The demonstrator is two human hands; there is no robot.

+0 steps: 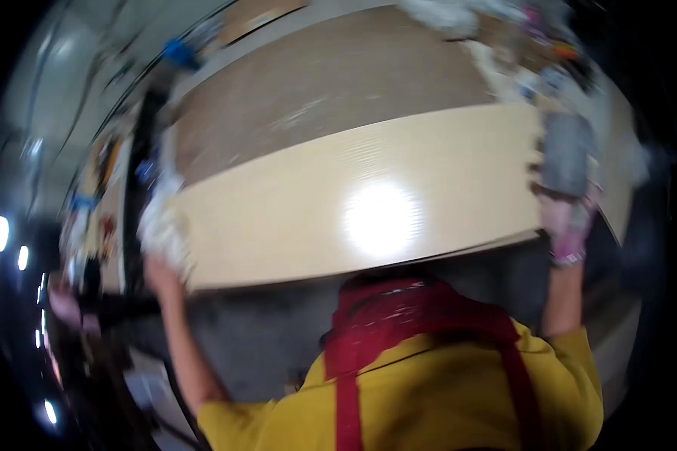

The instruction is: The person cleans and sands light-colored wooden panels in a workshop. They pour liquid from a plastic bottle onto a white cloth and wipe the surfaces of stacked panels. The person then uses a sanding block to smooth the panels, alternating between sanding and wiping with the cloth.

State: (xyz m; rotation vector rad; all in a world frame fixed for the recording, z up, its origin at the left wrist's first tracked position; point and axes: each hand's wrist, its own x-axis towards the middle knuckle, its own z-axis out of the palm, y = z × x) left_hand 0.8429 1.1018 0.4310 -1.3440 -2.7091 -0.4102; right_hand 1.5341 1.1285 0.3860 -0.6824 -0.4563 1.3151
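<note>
A long pale cream board (293, 203) lies in front of me, with a bright lamp reflection on its surface. At its left end is my left hand (159, 269), smeared by motion. A bunched whitish cloth or glove (165, 229) covers its fingers. My right hand (568, 218), in a pinkish glove, is at the board's right end. It is closed on a grey block-like thing (566, 154); blur hides its exact kind. Finger-like shapes show along the block's left side.
A brown worktop or panel (338, 68) extends beyond the board. Whitish crumpled material (447, 16) and mixed clutter lie at the far right. A blue object (179, 52) stands far left. At the left edge shows another person's hand (71, 310). Dark floor (256, 331) shows below the board.
</note>
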